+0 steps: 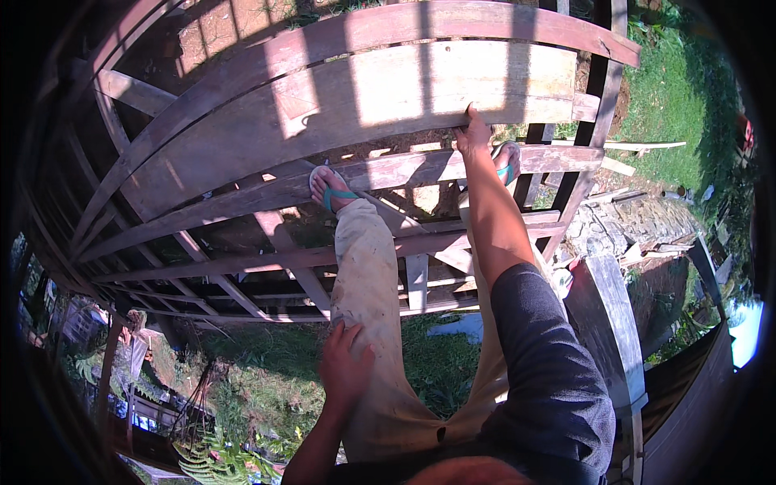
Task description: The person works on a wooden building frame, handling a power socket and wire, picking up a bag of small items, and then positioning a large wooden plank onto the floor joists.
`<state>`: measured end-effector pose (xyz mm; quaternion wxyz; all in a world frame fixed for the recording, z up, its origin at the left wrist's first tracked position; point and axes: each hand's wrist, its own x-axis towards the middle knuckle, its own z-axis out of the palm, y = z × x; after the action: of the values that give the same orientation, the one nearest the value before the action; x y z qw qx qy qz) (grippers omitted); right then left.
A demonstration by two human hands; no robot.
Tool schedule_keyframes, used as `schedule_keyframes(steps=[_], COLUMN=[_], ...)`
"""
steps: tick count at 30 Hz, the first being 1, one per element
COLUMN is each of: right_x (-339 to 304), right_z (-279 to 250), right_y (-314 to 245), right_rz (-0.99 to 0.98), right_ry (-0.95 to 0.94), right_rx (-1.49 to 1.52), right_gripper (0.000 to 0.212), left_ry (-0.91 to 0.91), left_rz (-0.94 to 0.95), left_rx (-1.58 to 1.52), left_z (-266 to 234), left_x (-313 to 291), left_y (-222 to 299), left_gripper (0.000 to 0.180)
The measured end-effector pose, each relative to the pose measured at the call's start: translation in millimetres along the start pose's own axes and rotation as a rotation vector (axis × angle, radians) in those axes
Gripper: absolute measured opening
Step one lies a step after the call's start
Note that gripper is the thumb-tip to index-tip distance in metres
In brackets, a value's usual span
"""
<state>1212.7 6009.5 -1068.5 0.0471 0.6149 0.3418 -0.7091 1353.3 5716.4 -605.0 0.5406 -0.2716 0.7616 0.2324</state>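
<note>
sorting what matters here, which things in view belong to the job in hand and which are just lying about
Likely the job:
wide board, right hand at its edge
beam under the feet

Apparently lying about:
thin pale strip
short wood piece
both off to the right

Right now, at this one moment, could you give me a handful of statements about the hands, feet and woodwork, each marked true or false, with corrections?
1. The right hand touches the near edge of the wide plank. True.
2. The left hand grips a hammer. False: the left hand rests against the left trouser leg, with no tool visible in it.
3. The sandals have teal straps. True.
4. Both feet stand on grass. False: the feet are on a wooden beam of the framework.
5. Dark shadow bands cross the wide plank. True.
</note>
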Motion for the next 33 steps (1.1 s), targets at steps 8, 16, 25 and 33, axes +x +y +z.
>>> schedule_keyframes(steps=[8, 16, 25, 33], right_x=[-55, -212, -375, -448], right_z=[-3, 2, -12, -19], right_y=[-45, -95, -128, -146], right_rz=[0.138, -0.013, 0.019, -0.03], right_ry=[-0.101, 0.136, 0.058, 0.094], right_rx=[0.164, -0.265, -0.215, -0.283], right_gripper=[0.037, 0.04, 0.049, 0.045], left_ry=[0.04, 0.093, 0.197, 0.139], left_rz=[0.032, -0.076, 0.168, -0.087], left_rx=[-0.177, -1.744, -2.075, -1.886], left_z=[6, -3, -138, -154], left_x=[6, 186, 224, 193], left_y=[-15, -112, -130, -151], left_gripper=[0.045, 0.077, 0.06, 0.039])
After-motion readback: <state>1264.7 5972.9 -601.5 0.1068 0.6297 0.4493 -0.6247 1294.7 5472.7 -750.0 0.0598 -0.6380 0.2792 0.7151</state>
